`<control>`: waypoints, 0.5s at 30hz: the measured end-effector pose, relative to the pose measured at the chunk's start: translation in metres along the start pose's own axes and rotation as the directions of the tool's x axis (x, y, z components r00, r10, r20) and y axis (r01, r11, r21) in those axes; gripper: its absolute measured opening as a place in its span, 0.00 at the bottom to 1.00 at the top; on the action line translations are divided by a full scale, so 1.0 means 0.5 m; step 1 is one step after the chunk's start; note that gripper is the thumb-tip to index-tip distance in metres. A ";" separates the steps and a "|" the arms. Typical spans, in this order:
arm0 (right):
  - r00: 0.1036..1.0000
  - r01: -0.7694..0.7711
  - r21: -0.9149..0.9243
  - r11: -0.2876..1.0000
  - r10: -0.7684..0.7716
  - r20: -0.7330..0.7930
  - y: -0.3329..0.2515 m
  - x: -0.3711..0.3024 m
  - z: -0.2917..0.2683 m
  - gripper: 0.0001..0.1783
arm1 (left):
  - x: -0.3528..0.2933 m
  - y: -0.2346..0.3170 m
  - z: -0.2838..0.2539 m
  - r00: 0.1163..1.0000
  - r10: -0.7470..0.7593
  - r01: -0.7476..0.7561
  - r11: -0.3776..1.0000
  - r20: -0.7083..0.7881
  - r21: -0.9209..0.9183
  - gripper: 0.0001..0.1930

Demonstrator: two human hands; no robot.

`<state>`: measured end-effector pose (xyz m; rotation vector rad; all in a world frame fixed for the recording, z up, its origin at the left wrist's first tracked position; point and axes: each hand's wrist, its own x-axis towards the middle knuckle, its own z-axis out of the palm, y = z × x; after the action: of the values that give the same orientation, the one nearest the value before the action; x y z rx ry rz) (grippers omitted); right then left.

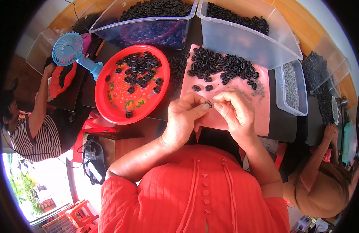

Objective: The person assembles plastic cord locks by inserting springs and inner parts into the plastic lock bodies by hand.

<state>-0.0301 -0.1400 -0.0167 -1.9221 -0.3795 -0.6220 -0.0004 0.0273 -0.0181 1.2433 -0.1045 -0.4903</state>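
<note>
You wear an orange-red top [195,194] with short sleeves. Two thin cords and a row of small matching buttons run down its front. Your forearms are bare.

Small assembly workshop: bins [241,37] of black parts [222,64]

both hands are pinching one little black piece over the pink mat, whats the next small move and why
Probably press the small black piece together between the left hand and right hand, then drop it in the red tray. Both hands pinch it above the pink mat, and similar pieces already lie in that tray.
</note>
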 end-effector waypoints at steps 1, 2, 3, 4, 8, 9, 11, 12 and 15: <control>1.000 -0.002 -0.016 1.000 0.002 0.010 -0.002 0.001 -0.004 0.06 | 0.000 0.001 0.000 1.000 -0.005 0.005 1.000 0.006 0.004 0.05; 1.000 -0.002 -0.017 1.000 0.002 0.009 -0.001 0.002 -0.007 0.06 | -0.001 0.003 0.001 1.000 -0.005 0.005 1.000 0.006 0.004 0.05; 0.998 0.055 -0.040 0.998 -0.054 0.028 0.001 0.006 -0.010 0.06 | -0.001 0.004 0.001 1.000 -0.014 0.014 1.000 0.006 0.006 0.05; 0.993 0.111 -0.063 0.992 -0.108 0.048 0.002 0.008 -0.012 0.06 | -0.001 0.005 0.002 1.000 -0.023 0.023 1.000 0.007 0.007 0.05; 0.991 0.116 -0.116 0.986 -0.107 0.084 -0.007 0.012 -0.013 0.08 | 0.000 0.001 -0.004 0.999 -0.021 0.021 1.000 0.025 0.010 0.03; 0.990 0.117 -0.118 0.986 -0.106 0.092 -0.004 0.011 -0.011 0.07 | 0.000 0.000 -0.005 0.999 -0.021 0.020 1.000 0.027 0.007 0.03; 0.990 0.116 -0.124 0.985 -0.104 0.099 -0.002 0.008 -0.010 0.07 | 0.000 0.000 -0.004 0.999 -0.021 0.021 1.000 0.034 0.004 0.03; 0.991 0.103 -0.112 0.988 -0.092 0.098 -0.001 0.007 -0.010 0.07 | -0.001 -0.001 -0.004 0.999 -0.019 0.018 1.000 0.036 0.021 0.03; 0.991 0.089 -0.103 0.991 -0.078 0.112 -0.003 0.007 -0.010 0.07 | -0.003 0.000 -0.002 0.999 0.000 -0.003 0.997 0.036 0.074 0.03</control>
<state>-0.0293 -0.1442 -0.0120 -2.0571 -0.5064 -0.6053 -0.0013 0.0286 -0.0181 1.3068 -0.1549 -0.5111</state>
